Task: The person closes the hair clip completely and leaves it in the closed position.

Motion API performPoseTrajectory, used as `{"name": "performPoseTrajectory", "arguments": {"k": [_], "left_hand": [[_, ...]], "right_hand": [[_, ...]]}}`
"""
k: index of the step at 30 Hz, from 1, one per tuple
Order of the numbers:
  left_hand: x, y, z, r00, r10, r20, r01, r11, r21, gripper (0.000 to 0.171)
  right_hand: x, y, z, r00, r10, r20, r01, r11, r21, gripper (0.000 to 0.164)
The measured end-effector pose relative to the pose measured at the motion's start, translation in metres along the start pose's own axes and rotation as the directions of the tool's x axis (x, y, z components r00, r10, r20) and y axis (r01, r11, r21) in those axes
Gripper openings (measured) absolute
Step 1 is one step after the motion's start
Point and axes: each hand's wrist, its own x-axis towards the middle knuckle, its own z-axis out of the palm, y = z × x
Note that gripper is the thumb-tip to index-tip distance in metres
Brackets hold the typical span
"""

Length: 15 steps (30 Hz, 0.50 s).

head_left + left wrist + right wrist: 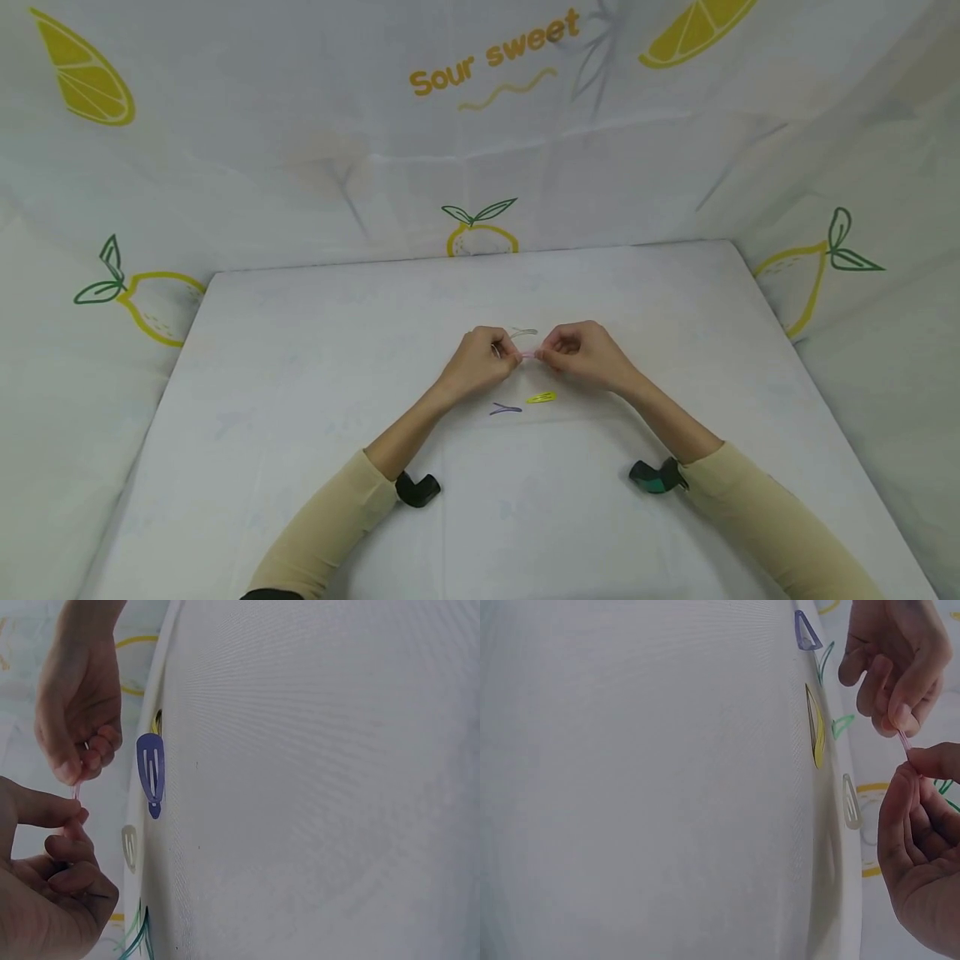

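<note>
A white table [300,433] spreads beneath the person's two beige sleeves [326,525]. Over it, the left hand [480,360] and right hand [591,357] face each other, each pinching between thumb and fingers. On the table lie a purple clip [507,409] and a yellow clip [542,398], both nearer the person, and a pale clip [525,332] just beyond. The pink clip [528,356], mostly hidden, bridges both sets of fingertips.

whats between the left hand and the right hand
A slim pink clip, pinched by both the left hand and right hand; the head view and both wrist views show it.
</note>
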Motion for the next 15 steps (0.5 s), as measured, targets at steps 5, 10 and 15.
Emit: {"name": "performPoseTrajectory", "arguments": {"k": [5,10,15], "left_hand": [[0.0000,-0.0008,0.0007,1.000,-0.005,0.005,0.005,1.000,-0.001,0.009],[-0.0007,-0.0001,0.0004,1.000,-0.013,0.014,0.013,1.000,-0.013,0.009],[-0.0013,-0.0013,-0.0006,0.999,-0.036,0.030,0.037,0.999,-0.020,0.011]], "right_hand": [[0.0012,-0.0012,0.0021,1.000,-0.011,-0.016,0.011,1.000,-0.015,0.011],[0.0022,-0.0012,0.0023,0.999,-0.003,-0.036,0.003,1.000,-0.021,0.011],[0.0011,0.0016,0.0020,1.000,0.006,-0.018,-0.005,1.000,0.024,0.012]]}}
